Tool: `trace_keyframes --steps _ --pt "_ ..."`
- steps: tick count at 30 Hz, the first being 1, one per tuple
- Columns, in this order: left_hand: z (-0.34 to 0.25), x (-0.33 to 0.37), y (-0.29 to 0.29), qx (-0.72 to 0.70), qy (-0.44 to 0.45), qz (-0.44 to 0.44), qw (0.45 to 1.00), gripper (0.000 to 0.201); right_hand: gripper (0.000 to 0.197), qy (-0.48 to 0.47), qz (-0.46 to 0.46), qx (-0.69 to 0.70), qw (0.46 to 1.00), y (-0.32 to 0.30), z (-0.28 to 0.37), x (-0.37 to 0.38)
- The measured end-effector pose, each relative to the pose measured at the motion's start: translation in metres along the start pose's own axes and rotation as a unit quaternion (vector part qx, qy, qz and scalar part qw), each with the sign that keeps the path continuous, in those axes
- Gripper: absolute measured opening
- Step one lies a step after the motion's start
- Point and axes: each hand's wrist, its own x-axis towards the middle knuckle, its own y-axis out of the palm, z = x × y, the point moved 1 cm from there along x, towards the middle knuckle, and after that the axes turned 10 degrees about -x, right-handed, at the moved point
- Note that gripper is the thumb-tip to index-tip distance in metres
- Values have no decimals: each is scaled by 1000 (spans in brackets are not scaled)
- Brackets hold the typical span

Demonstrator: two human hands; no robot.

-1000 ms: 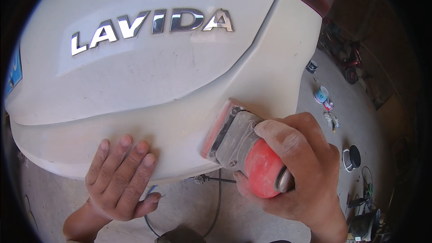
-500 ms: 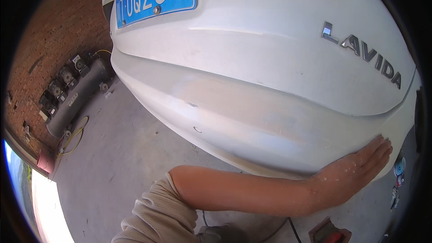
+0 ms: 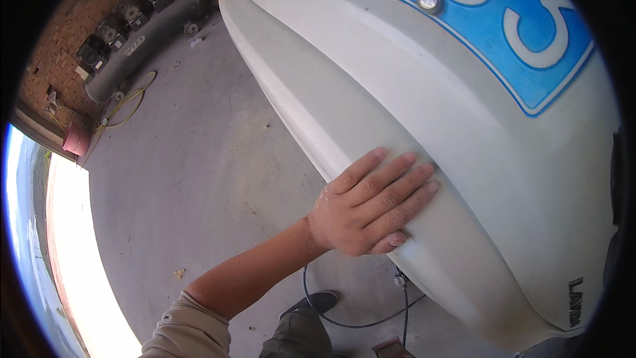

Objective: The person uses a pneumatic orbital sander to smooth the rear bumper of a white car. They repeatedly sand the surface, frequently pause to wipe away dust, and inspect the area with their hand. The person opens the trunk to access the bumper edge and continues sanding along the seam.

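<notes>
My left hand [image 3: 374, 209] lies flat on the rear bumper [image 3: 331, 116] of a white car, fingers stretched out and a little apart, thumb toward the lower right. Pale dust marks the skin. Nothing is held in it. Its fingertips rest close to the crease between the bumper and the trunk lid [image 3: 424, 86]. Above the hand, a blue licence plate [image 3: 556, 86] is fixed to the lid with a round bolt. Dark raised lettering [image 3: 575, 301] sits low at the far right. My right hand is out of view.
By the brick wall [image 3: 56, 53] stands a dark air compressor [image 3: 142, 43], with a yellow hose [image 3: 132, 111] and a pink bucket [image 3: 77, 139] nearby. A black hose [image 3: 358, 325] runs over the concrete floor [image 3: 172, 192] near my shoe [image 3: 318, 301]. A brownish object [image 3: 392, 349] shows at the lower edge.
My left hand has gone from the bumper's right end to a part farther left. The view has shifted too, so the plate appears larger and nearer, and the lettering sits lower right.
</notes>
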Motion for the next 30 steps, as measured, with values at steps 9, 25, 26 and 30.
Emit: trace_keyframes --steps 9,25,26,30 --pt "-120 10 64 -369 -594 -378 607 81 72 103 174 81 976 -83 66 15" --pt "87 -58 44 -323 -586 -367 646 72 70 133 235 -143 952 -76 155 67" --pt "103 -62 39 -328 -587 -359 648 72 69 147 232 -131 953 -77 165 72" --pt "160 -76 26 -325 -581 -344 663 70 70 148 249 -198 936 -83 209 91"
